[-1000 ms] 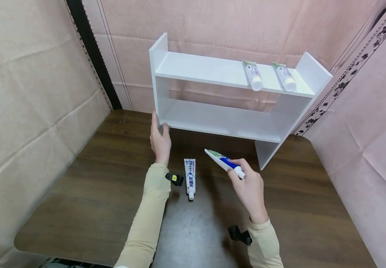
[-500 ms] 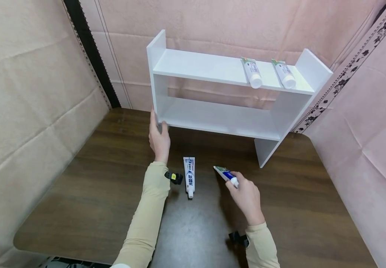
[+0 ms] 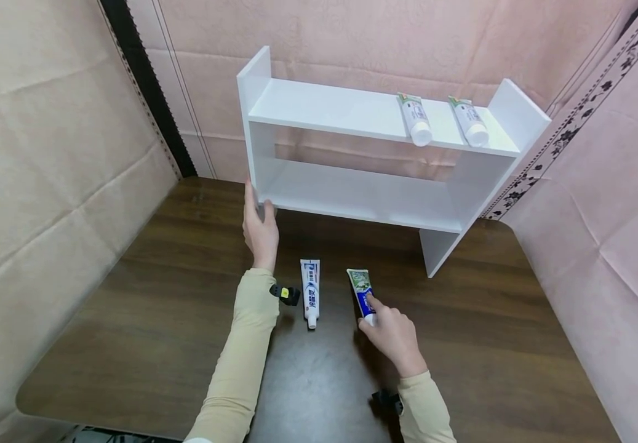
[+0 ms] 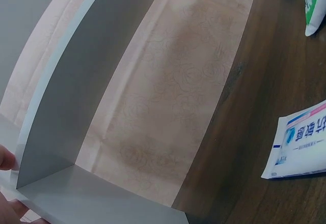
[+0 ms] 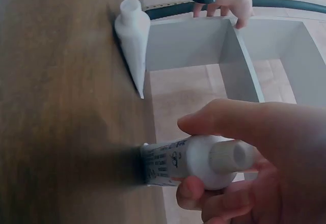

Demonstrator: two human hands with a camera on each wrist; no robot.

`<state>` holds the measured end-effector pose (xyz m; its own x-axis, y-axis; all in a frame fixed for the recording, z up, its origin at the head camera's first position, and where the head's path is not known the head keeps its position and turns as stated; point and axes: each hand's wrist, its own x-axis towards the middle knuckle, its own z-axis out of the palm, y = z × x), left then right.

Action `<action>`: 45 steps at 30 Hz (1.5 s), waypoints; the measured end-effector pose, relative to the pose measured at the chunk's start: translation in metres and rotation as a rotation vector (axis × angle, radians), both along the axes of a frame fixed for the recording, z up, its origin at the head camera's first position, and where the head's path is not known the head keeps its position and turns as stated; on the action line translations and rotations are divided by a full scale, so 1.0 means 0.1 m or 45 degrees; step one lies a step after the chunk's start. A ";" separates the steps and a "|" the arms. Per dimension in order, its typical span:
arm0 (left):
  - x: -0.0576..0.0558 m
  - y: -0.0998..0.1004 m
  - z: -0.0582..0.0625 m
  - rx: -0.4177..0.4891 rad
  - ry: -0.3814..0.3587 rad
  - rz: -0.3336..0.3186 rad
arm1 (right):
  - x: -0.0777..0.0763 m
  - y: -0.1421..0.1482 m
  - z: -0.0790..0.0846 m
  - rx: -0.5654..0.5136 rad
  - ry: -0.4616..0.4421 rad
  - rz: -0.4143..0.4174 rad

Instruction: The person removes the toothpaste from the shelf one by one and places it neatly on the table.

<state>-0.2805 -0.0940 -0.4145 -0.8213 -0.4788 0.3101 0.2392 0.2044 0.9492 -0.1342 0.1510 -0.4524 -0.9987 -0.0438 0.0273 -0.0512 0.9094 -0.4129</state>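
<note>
My left hand (image 3: 261,237) grips the lower left side of a white two-tier shelf (image 3: 319,107), thumb in front and fingers along the outer face. A green, blue and white toothpaste tube (image 3: 360,288) is in my right hand (image 3: 393,337), pinched near its cap end between thumb and fingers. Its flat end points toward the shelf, low over the table. In the right wrist view the white cap (image 5: 232,156) faces the camera. A white and blue toothpaste tube (image 3: 310,292) lies on the table between my forearms, cap toward me.
Two white toothpaste tubes, one (image 3: 414,120) beside the other (image 3: 469,123), lie on the top tier at its right, caps forward. The brown wooden table (image 3: 130,332) has pale cloth walls (image 3: 47,154) on its sides and back.
My right hand has lowered the green and blue tube toward the table and turned it, so its flat end now points away from me. My left hand has stayed at the shelf.
</note>
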 end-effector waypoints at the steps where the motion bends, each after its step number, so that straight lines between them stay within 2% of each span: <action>1: 0.00 0.00 0.00 0.000 0.004 0.000 | 0.00 0.00 -0.01 0.000 -0.012 0.001; 8: -0.01 0.00 0.01 -0.006 0.000 0.017 | 0.00 -0.07 -0.09 0.024 -0.034 0.036; 19: 0.00 0.02 0.00 -0.021 0.004 0.033 | 0.01 -0.16 -0.18 0.044 -0.182 0.047; 36: 0.00 0.04 -0.01 -0.027 -0.005 0.056 | 0.01 -0.10 -0.23 -0.014 -0.234 0.058; 40: -0.01 0.04 -0.02 -0.045 -0.005 0.069 | 0.02 -0.08 -0.20 -0.038 -0.210 0.053; 45: -0.02 0.04 -0.02 -0.059 -0.004 0.080 | 0.00 -0.05 -0.08 -0.028 -0.035 0.039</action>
